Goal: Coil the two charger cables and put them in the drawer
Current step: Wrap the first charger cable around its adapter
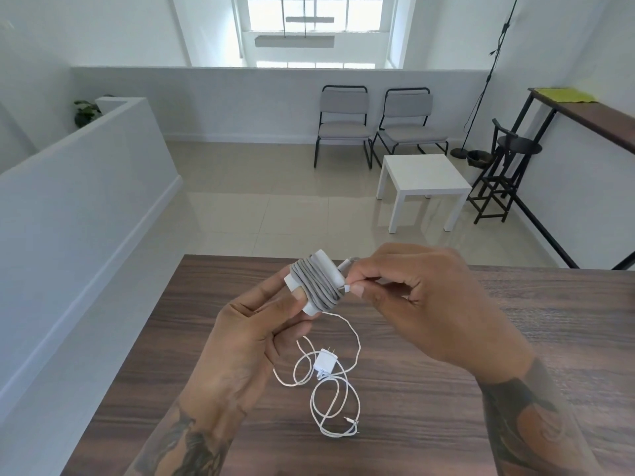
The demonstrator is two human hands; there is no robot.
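Dark wood-grain table point(481, 338) filled the lower half of the view, with pale floor tiles beyond it; at about one o'clock stood a small white side table point(421, 180), and two grey chairs point(374, 121) lined the far wall. Held above the table, the left hand point(261, 334) gripped a white charger brick point(318, 266), thumb pressed on its face, with the grey cable point(318, 286) wound tightly around it. At three o'clock from the brick, the right hand point(429, 304) pinched the cable's plug end point(345, 288) between thumb and forefinger, against the coil. Below the hands, at six o'clock, a second white charger point(323, 361) lay on the table amid its thin white cable point(335, 400), sprawled in loose loops.
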